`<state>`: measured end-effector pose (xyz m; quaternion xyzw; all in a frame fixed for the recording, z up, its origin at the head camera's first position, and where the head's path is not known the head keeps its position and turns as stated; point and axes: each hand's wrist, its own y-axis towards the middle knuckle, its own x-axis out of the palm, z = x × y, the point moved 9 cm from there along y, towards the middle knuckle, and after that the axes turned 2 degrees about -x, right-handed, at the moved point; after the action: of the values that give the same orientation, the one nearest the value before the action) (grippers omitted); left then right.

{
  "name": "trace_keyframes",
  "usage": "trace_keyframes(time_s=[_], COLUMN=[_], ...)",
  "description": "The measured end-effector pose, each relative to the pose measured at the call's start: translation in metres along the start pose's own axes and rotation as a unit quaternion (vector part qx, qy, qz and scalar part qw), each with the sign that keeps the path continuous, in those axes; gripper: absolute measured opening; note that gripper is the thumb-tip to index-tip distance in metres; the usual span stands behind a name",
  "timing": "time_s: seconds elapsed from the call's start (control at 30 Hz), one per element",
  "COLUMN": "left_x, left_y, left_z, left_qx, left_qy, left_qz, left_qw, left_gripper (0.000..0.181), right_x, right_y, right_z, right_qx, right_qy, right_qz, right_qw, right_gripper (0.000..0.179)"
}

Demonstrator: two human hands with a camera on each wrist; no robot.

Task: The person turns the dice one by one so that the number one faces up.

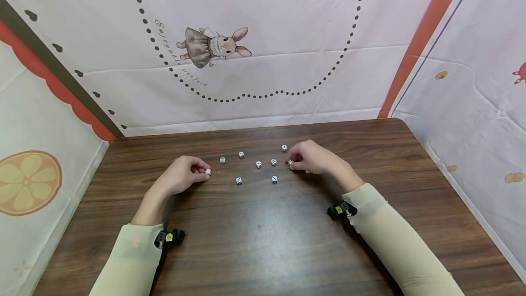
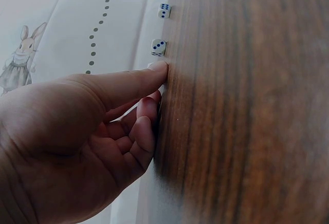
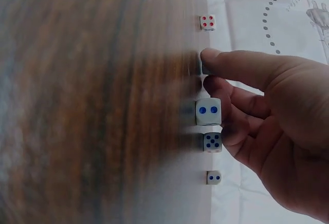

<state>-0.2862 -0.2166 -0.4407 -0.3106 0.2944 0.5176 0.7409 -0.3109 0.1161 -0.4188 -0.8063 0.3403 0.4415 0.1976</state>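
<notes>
At the left of a loose spread of white dice, my left hand (image 1: 182, 175) pinches a die (image 1: 207, 171) between thumb and fingers, close to the tabletop. The thumb hides that die in the left wrist view. Across the spread, my right hand (image 1: 312, 156) pinches another die (image 1: 290, 162) with thumb and forefinger, low at the wood. In the right wrist view, a die with two blue pips (image 3: 208, 112) sits by the curled lower fingers. One die (image 1: 307, 171) shows partly from under the right hand.
Between the hands lie several more dice, among them a middle die (image 1: 258, 164), a front-left die (image 1: 239, 180) and a front-right die (image 1: 274, 179). A die (image 1: 284, 148) lies behind the right fingertips. The brown wooden table (image 1: 263, 241) meets a printed cloth (image 1: 287, 26) at its back edge.
</notes>
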Motion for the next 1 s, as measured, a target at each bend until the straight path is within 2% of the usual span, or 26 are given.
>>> trace_keyframes(time_s=[0.17,0.5,1.0], left_x=[0.0010,0.0013,0.0020], left_y=[-0.0001,-0.0002,0.0001], left_z=[-0.0011,-0.0012,-0.0006], left_qx=[-0.006,-0.002,0.002], left_qy=[-0.001,-0.005,-0.004], left_qz=[0.000,-0.003,-0.001], left_qw=[1.0000,1.0000,1.0000], left_gripper=[0.013,0.011,0.012], right_x=[-0.0008,0.0003,0.0004], right_y=[-0.0017,-0.0020,-0.0019], right_z=[0.0015,0.0023,0.0063], right_qx=[0.011,0.011,0.040], right_qy=[0.032,0.059,0.037], right_qz=[0.004,0.008,0.004], right_qw=[0.9994,0.9982,0.9985], right_gripper=[0.006,0.006,0.004])
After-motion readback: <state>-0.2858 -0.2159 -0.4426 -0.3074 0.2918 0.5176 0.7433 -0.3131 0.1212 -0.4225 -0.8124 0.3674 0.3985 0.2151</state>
